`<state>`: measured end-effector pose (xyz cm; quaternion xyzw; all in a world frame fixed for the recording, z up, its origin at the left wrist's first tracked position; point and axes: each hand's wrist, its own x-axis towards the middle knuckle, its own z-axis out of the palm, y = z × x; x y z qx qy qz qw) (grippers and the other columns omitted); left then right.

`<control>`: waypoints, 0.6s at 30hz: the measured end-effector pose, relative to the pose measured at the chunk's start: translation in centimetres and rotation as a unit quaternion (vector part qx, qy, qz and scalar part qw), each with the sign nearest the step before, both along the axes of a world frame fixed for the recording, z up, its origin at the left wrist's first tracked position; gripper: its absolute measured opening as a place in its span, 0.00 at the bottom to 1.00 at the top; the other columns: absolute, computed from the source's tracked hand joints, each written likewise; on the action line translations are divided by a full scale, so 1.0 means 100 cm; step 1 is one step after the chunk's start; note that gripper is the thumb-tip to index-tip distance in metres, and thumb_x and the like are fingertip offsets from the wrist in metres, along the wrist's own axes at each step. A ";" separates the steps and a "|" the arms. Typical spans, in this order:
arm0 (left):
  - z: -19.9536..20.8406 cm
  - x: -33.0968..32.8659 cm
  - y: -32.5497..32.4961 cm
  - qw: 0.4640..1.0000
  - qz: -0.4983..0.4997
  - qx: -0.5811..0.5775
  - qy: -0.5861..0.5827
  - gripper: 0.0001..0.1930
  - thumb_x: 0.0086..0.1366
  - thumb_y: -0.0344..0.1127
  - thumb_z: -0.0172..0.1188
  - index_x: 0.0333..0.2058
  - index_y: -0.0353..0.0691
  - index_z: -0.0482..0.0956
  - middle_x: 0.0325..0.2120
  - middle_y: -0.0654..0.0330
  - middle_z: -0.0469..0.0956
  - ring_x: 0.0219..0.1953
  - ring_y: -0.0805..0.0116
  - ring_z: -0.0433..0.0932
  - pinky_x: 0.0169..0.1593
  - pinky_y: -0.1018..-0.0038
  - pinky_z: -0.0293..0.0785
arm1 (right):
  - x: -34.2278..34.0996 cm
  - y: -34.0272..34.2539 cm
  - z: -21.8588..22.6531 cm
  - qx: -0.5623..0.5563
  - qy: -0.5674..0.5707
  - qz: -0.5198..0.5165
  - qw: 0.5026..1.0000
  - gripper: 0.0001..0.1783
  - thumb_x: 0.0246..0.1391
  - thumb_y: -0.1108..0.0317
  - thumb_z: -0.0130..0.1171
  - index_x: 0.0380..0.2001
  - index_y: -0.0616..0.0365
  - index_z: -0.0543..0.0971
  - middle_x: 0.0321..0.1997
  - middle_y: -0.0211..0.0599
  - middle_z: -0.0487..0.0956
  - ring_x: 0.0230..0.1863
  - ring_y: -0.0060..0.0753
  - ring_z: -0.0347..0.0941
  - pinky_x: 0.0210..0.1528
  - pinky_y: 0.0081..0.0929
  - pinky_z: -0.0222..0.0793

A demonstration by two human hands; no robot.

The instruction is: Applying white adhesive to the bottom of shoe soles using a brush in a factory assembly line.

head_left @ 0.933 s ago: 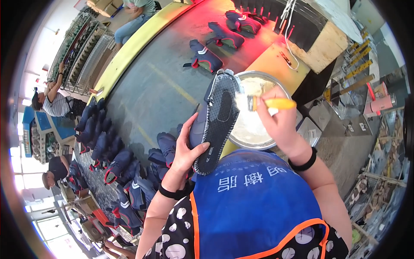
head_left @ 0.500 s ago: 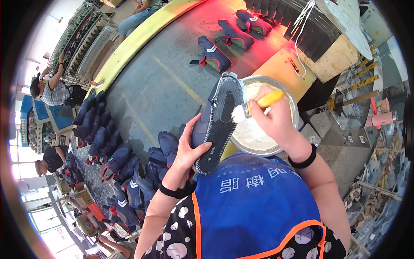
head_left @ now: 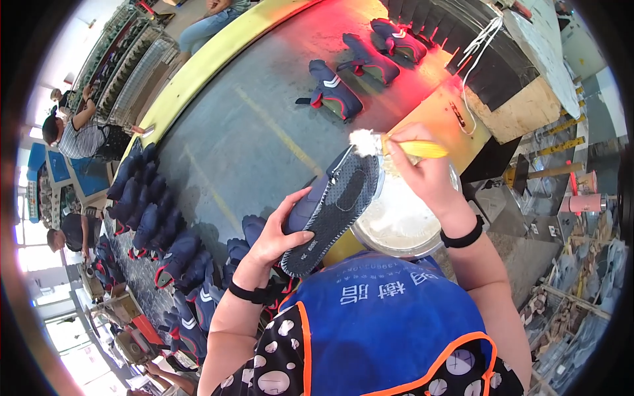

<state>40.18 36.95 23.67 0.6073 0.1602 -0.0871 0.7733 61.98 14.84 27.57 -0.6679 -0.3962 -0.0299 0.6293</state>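
Note:
My left hand [head_left: 281,232] is closed around the heel part of a dark blue shoe upper [head_left: 331,214], whose black stitched underside faces up. In my right hand [head_left: 426,175] is a brush with a yellow handle [head_left: 422,149], gripped between thumb and fingers. Its white bristles [head_left: 364,142] are at the toe end of the shoe upper; whether they touch it I cannot tell. Under my right hand stands a round metal bowl [head_left: 397,251] with a whitish substance inside.
Three shoe uppers [head_left: 335,92] lie on the grey belt [head_left: 264,99] under red light, near a dark-flapped opening [head_left: 422,20]. Many more uppers [head_left: 181,254] are heaped at left. A yellow rail [head_left: 218,58] edges the belt. Other people [head_left: 82,135] are at the far left.
My right hand has lifted the brush from mid-sole up to the toe end. The shoe upper has tilted and shifted slightly down. Uppers on the belt appear a little further right.

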 end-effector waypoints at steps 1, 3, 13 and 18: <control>-0.001 0.005 0.003 1.000 -0.013 0.000 -0.011 0.44 0.51 0.30 0.67 0.68 0.38 0.60 0.59 0.54 0.70 0.60 0.64 0.70 0.66 0.68 0.61 | 0.004 0.000 -0.004 -0.002 0.000 -0.003 1.000 0.04 0.60 0.76 0.61 0.33 0.62 0.75 0.28 0.34 0.75 0.30 0.23 0.73 0.35 0.22 0.69; -0.004 0.009 0.008 1.000 -0.012 -0.008 -0.001 0.44 0.52 0.30 0.67 0.68 0.38 0.60 0.59 0.54 0.70 0.60 0.64 0.70 0.66 0.68 0.61 | 0.014 -0.001 -0.015 -0.103 0.015 -0.049 0.993 0.05 0.58 0.76 0.61 0.32 0.60 0.74 0.25 0.33 0.74 0.28 0.24 0.73 0.33 0.23 0.67; -0.100 0.069 0.090 0.938 0.283 -0.105 0.171 0.46 0.57 0.33 0.68 0.69 0.38 0.51 0.50 0.49 0.75 0.45 0.61 0.80 0.45 0.63 0.80 | 0.027 -0.068 -0.058 -0.077 0.182 -0.232 0.952 0.04 0.62 0.78 0.58 0.35 0.61 0.72 0.31 0.30 0.73 0.32 0.20 0.73 0.35 0.18 0.70; -0.198 0.139 0.142 0.890 0.423 0.057 0.162 0.49 0.54 0.41 0.75 0.67 0.33 0.53 0.54 0.48 0.73 0.50 0.57 0.78 0.49 0.61 0.79 | 0.011 -0.105 -0.071 -0.101 0.190 -0.260 0.941 0.04 0.64 0.78 0.55 0.35 0.61 0.70 0.33 0.32 0.73 0.31 0.19 0.73 0.36 0.19 0.73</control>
